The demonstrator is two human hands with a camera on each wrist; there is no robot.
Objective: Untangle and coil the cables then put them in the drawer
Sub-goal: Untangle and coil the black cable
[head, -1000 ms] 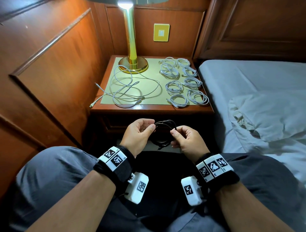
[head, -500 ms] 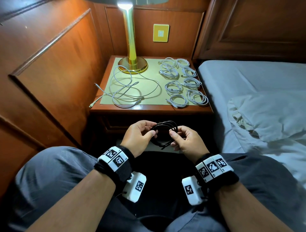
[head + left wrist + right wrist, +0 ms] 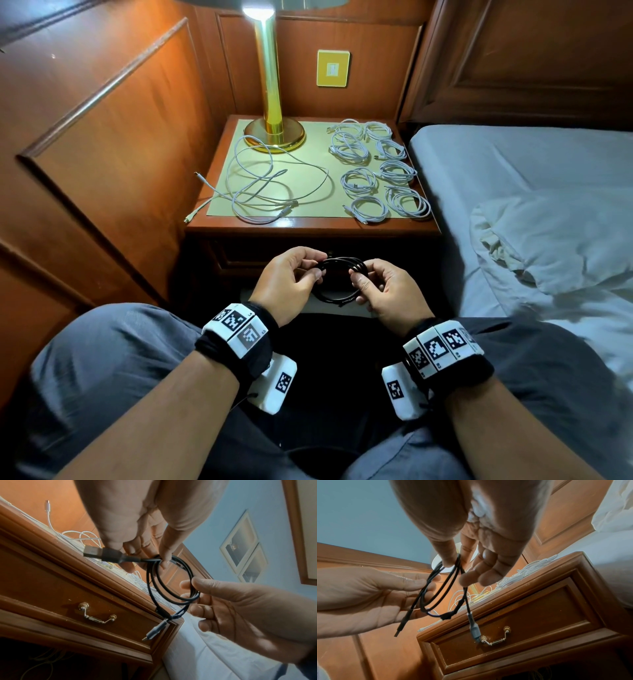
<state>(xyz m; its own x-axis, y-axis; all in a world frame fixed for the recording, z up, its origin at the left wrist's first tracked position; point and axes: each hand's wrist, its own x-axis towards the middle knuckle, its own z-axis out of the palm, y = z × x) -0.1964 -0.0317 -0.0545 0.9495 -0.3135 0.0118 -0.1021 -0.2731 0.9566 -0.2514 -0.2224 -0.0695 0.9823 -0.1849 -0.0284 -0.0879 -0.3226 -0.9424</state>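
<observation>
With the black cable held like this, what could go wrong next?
1. Both hands, left hand and right hand, only pinch the black cable with thumb and fingertips, so the loops might spring open.
2. Its small plug hangs free and may catch on the drawer handle.
3. The drawer is closed; opening it needs one hand, and the coil may loosen then.
</observation>
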